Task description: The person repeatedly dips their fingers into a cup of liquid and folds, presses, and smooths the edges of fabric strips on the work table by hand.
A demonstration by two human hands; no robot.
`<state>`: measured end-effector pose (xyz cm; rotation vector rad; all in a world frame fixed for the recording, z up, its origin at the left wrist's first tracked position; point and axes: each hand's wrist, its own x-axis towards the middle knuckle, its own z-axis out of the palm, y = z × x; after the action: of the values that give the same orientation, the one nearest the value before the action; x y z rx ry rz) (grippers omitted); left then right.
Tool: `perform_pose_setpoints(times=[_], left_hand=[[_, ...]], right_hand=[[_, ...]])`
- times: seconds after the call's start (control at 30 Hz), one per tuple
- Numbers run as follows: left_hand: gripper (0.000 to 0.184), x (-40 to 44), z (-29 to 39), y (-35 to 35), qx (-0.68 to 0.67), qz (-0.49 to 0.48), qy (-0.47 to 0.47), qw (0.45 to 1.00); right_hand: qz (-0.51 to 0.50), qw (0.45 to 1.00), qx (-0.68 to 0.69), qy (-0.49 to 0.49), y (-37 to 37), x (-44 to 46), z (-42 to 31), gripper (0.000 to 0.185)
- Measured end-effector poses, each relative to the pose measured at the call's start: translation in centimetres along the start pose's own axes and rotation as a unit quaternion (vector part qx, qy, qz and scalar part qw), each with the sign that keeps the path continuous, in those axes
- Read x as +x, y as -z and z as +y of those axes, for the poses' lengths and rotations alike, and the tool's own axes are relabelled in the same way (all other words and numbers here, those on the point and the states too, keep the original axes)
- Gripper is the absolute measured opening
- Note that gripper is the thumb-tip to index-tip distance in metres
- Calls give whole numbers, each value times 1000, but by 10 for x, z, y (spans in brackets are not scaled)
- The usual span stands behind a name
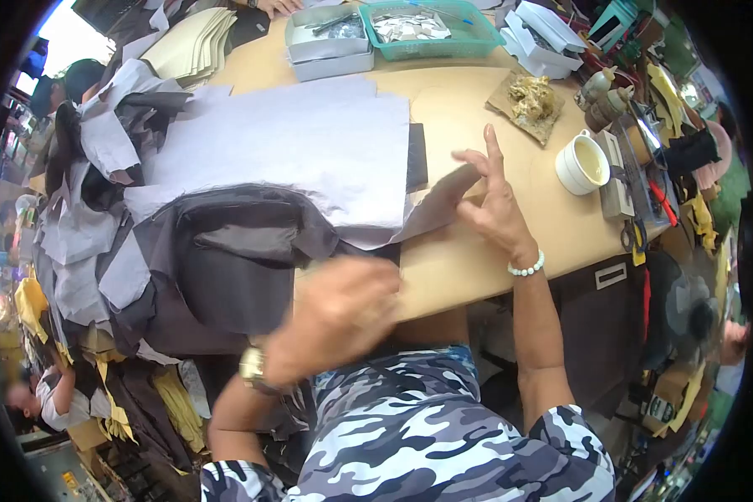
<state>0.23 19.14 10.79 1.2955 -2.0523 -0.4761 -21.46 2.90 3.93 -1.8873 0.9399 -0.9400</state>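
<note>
My right hand point(500, 209), with a pale bead bracelet, is at the right end of a dark grey sheet piece point(439, 201). The raised corner of that piece lies between my thumb and bent fingers, while another finger points away. My left hand point(339, 301), with a gold watch at the wrist, is smeared by motion over the table's near edge; its fingers cannot be made out. Left of it lies a dark sewn piece point(238, 259) with a curved edge. Large pale grey sheets point(284, 151) cover the table beyond.
A pile of grey scraps point(100, 226) stands on the left. Farther back are cream sheets point(194, 46), a white box point(330, 63) and a green basket point(485, 42). On the right are a white cup point(579, 167), yellowish lumps point(531, 96) and scissors point(636, 238).
</note>
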Motion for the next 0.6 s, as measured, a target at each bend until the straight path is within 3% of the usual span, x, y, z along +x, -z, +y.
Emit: perform_pose_setpoints(times=[0.1,0.17,0.23,0.27,0.3,0.37,0.43,0.47,0.5,0.57,0.6], left_hand=[[29,-4,17,-48,-282,-94,73,952],[37,1,25,-60,-451,-111,201,863],[49,12,12,-80,-600,-45,210,770],[70,22,8,-83,-663,-33,281,693],[87,26,8,-75,-730,19,192,655],[81,33,-13,-70,-823,74,146,544],[81,38,-39,-61,-835,194,207,472],[76,42,-49,-51,-852,189,197,446],[69,46,-60,-45,-813,261,233,466],[60,57,-88,-32,-781,304,220,499],[53,69,-91,-22,-761,332,256,495]], right_hand=[[50,998,-5,29,4,3,-2,70],[98,983,-62,142,18,1,-21,48],[155,966,-86,191,32,-8,-52,24],[164,956,-79,228,38,-12,-66,25],[163,951,-85,249,42,-19,-72,28],[150,944,-107,272,51,-34,-81,36],[128,948,-105,271,53,-47,-80,45],[116,953,-87,268,51,-52,-76,50],[103,958,-81,256,48,-56,-74,54],[76,967,-68,232,42,-64,-69,62],[56,970,-79,225,40,-65,-66,64]])
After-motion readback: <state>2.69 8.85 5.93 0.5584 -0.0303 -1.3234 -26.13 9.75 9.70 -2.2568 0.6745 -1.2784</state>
